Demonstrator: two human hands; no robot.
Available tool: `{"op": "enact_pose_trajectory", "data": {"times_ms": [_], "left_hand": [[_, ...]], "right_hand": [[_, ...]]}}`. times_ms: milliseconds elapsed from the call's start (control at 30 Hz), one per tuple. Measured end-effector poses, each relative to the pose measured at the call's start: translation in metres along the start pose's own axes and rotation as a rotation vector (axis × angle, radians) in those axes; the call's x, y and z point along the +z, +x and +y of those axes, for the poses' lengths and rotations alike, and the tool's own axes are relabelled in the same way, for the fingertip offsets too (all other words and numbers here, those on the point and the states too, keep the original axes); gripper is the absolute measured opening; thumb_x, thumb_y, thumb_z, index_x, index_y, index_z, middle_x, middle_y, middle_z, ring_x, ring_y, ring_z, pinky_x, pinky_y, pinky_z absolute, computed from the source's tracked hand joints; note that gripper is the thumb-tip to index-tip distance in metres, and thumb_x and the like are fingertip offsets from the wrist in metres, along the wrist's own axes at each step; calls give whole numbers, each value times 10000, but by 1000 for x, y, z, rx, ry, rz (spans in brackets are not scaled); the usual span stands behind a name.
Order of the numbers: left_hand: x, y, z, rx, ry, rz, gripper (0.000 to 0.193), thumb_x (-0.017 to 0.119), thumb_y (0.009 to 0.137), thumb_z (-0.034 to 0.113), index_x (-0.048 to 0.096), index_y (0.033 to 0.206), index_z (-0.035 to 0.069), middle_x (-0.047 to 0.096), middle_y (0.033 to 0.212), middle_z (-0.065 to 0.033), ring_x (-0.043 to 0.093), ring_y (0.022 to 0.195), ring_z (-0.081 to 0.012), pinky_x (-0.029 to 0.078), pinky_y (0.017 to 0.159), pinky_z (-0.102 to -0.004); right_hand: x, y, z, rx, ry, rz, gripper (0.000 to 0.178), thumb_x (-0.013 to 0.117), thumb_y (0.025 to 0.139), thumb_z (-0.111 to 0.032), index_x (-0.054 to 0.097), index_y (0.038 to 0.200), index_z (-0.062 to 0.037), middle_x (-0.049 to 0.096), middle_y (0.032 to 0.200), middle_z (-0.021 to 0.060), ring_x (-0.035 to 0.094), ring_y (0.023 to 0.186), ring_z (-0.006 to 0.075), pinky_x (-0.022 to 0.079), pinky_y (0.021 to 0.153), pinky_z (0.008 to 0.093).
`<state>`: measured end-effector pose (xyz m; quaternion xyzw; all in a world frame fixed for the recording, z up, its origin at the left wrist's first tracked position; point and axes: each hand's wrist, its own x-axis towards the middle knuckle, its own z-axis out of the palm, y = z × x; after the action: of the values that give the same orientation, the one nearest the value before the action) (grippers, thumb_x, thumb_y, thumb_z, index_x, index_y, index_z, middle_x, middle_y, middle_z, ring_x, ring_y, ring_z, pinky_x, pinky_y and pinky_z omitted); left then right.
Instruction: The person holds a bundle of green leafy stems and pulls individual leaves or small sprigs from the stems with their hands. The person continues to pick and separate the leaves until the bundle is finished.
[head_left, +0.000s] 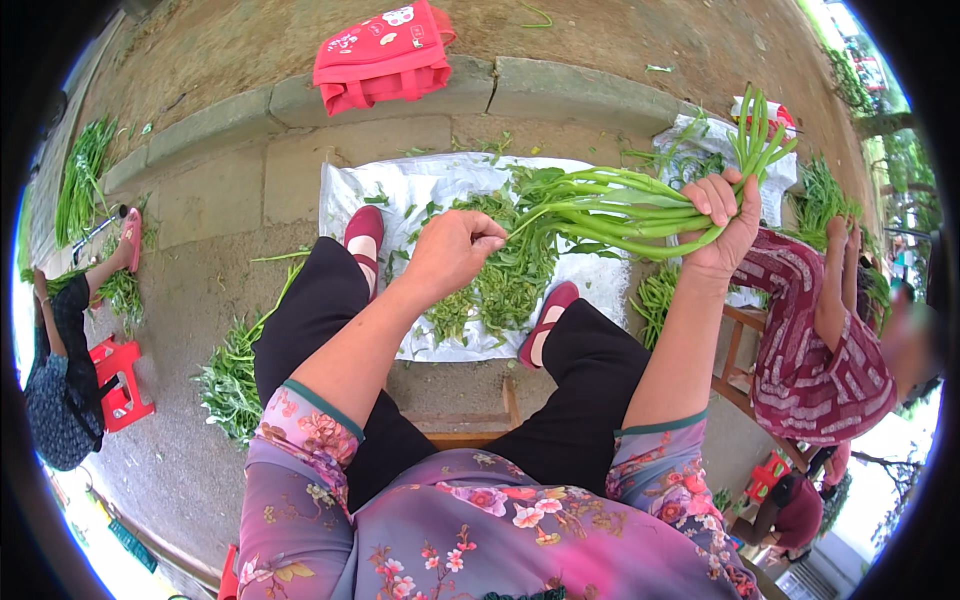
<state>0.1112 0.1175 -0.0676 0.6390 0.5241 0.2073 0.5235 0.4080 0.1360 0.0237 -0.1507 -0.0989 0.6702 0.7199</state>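
Stems sit bunched in the right hand, clamped high; left hand pinches their leafy end. Stripped leaves already pile on the white sheet; this bunch looks half trimmed

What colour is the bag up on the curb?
The bag is red-pink with white flowers, seen best in the head view.

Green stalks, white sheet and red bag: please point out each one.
green stalks [610, 215], head view, middle of the bundle in the right hand [722, 232]
white sheet [350, 190], head view, bare left part
red bag [382, 55], head view, middle of its front
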Motion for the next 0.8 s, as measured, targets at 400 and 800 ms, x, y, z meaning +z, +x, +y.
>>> {"op": "enact_pose_trajectory", "data": {"times_ms": [400, 800], "left_hand": [[-1, 2, 5, -138, -185, 87, 134, 608, 803, 116, 646, 820, -12, 606, 692, -20, 509, 601, -80, 414, 563, -242], [-10, 7, -2, -460, -783, 225, 87, 608, 787, 115, 639, 804, 36, 563, 666, 23, 468, 595, -46, 371, 553, -193]], "right_hand": [[1, -1, 1, -24, -20, 2, 192, 519, 885, -194, 532, 809, -19, 352, 523, -35, 338, 435, 90, 333, 543, 271], [-2, 0, -4, -32, 76, -28, 225, 526, 875, -222, 565, 804, -13, 383, 520, -13, 360, 447, 111, 341, 541, 284]]}}
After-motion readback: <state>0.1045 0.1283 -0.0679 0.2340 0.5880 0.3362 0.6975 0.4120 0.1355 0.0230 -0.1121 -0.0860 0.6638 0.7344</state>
